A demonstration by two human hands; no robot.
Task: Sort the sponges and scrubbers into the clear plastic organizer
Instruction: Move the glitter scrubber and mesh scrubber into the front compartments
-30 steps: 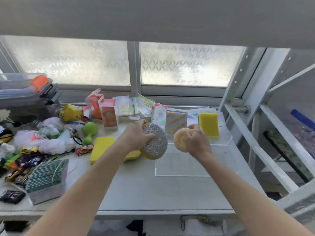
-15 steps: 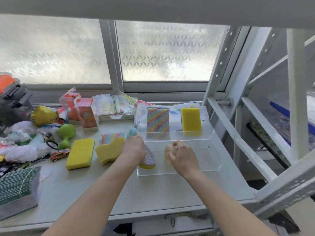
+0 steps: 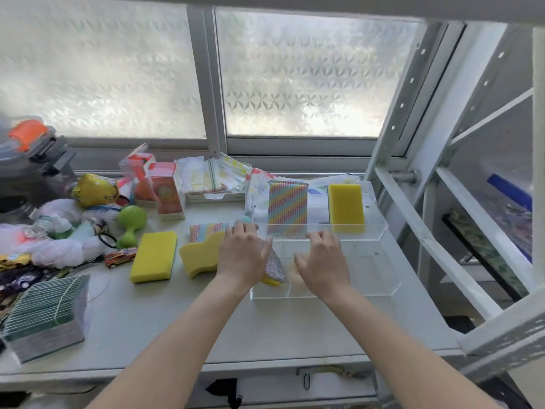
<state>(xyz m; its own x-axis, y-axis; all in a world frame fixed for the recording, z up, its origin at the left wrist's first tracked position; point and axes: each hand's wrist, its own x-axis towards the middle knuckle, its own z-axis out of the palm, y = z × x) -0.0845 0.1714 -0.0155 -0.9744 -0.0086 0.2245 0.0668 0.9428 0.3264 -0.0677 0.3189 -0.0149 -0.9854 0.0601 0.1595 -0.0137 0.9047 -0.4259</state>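
Observation:
The clear plastic organizer (image 3: 383, 262) sits on the table to the right. A rainbow scrubber (image 3: 287, 208) and a yellow sponge (image 3: 346, 206) stand upright in its rear section. My left hand (image 3: 244, 256) is spread flat over a silver glitter scrubber (image 3: 275, 267) at the front left corner. My right hand (image 3: 321, 261) hovers with fingers apart above a pale round sponge (image 3: 295, 273) lying inside the front section. Left of the organizer lie a yellow rectangular sponge (image 3: 153, 256), a wavy yellow sponge (image 3: 199, 255) and a rainbow striped scrubber (image 3: 206, 231).
A wrapped stack of green pads (image 3: 44, 317) sits at the front left. Toy cars, a green maraca (image 3: 129, 222), red boxes (image 3: 166, 193) and bags crowd the left and back. A white metal shelf frame (image 3: 413, 231) rises along the right.
Both hands came down from chest height into the organizer's front section. The silver scrubber and round sponge now rest there, and the fingers of both hands have spread.

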